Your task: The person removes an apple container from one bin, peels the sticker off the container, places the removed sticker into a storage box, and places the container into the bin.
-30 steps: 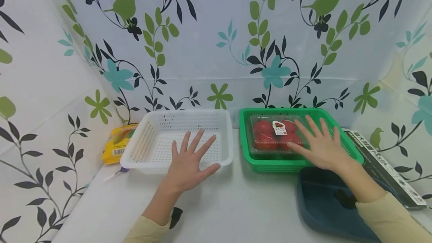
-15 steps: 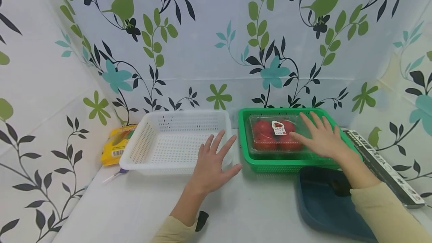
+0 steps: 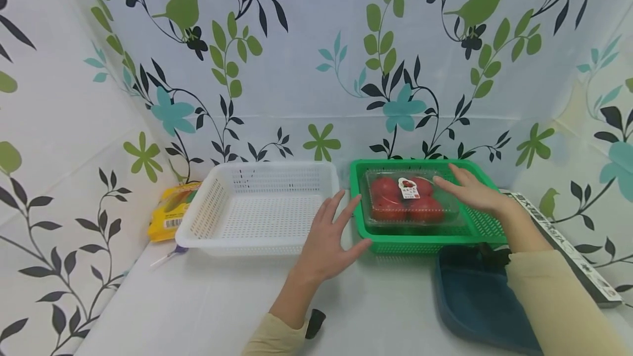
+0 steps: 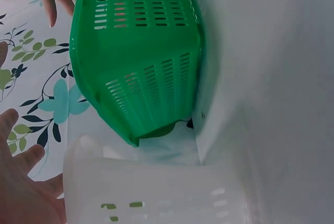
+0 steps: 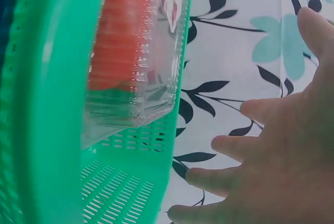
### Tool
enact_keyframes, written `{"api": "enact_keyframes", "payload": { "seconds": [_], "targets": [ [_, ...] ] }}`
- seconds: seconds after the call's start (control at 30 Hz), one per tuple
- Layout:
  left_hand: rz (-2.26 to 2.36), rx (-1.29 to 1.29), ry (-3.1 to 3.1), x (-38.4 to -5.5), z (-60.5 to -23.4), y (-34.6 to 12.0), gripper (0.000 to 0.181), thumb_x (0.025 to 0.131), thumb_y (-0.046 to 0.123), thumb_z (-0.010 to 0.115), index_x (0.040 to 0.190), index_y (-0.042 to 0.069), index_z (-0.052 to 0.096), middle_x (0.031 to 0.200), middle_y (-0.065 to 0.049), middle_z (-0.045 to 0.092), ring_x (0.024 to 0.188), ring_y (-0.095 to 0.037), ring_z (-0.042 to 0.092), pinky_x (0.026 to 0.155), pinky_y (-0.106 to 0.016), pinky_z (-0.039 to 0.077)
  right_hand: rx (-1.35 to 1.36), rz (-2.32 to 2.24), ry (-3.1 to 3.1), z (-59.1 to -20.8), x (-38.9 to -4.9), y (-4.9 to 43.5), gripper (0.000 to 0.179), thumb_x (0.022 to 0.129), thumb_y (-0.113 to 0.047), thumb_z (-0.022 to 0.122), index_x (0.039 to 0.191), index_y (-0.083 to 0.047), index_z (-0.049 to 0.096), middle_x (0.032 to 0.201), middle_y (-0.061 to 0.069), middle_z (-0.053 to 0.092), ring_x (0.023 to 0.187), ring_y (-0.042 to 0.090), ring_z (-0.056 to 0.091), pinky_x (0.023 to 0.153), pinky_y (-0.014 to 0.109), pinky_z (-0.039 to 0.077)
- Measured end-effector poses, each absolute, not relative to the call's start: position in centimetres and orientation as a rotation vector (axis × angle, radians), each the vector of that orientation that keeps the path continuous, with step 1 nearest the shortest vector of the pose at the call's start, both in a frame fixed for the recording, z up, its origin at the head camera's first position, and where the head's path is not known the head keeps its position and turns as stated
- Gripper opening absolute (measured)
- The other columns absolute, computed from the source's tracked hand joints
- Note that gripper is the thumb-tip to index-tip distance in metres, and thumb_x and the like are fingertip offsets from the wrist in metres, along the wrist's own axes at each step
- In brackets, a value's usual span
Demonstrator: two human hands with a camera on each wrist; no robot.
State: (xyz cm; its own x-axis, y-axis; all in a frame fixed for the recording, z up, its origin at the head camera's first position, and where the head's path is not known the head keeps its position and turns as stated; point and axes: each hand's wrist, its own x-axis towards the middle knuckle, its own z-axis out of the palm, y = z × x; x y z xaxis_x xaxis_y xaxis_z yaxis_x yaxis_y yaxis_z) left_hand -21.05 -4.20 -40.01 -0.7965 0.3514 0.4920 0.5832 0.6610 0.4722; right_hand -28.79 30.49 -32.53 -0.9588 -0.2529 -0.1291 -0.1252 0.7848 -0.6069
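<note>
Our right hand [image 3: 477,194] grasps nothing, its fingers extended above the right edge of the green basket [image 3: 430,247]. Our left hand [image 3: 330,246] is unclenched and free too, fingers spread by the near right corner of the white basket [image 3: 262,243]. The fruit box [image 3: 415,210] lies in the green basket, toward its left edge: clear, ridged plastic, glossy, with plump red fruit showing through and a small white label [image 3: 409,188] on top. Both baskets stand toward the far edge of the pale, smooth table [image 3: 376,301]. We see a yellow packet [image 3: 170,216] near the far left corner, a dark blue tray [image 3: 484,306] before the green basket, and a long, narrow carton [image 3: 568,251] along the right edge. Behind hangs a curtain [image 3: 306,26] with printed birds, leaves and flowers.
</note>
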Motion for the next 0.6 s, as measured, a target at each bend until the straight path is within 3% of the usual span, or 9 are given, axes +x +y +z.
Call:
{"api": "enact_keyframes", "payload": {
  "seconds": [0.3,0.6],
  "targets": [
    [-1.036,-0.762,-2.507,-21.0,-40.1,-2.7,0.081,0.091,0.048,0.069,0.159,0.032,0.03,0.165,-0.005,0.02,0.149,-0.027,0.021,0.108,-0.057,0.041,-0.173,-1.028,2.652,-32.3,-29.7,31.3,0.104,0.099,-0.071,0.035,0.157,0.0,-0.015,0.16,0.034,-0.015,0.144,0.056,-0.013,0.107,0.079,0.005],
    [-1.184,-0.729,-2.496,-20.5,-40.1,-1.2,0.078,0.092,0.044,0.07,0.159,0.032,0.031,0.166,-0.004,0.016,0.149,-0.029,0.022,0.106,-0.058,0.042,-0.116,-1.119,2.533,-32.3,-30.2,32.1,0.1,0.099,-0.072,0.031,0.157,-0.011,-0.022,0.16,0.026,-0.025,0.143,0.057,-0.014,0.106,0.08,0.005]
  ]
}}
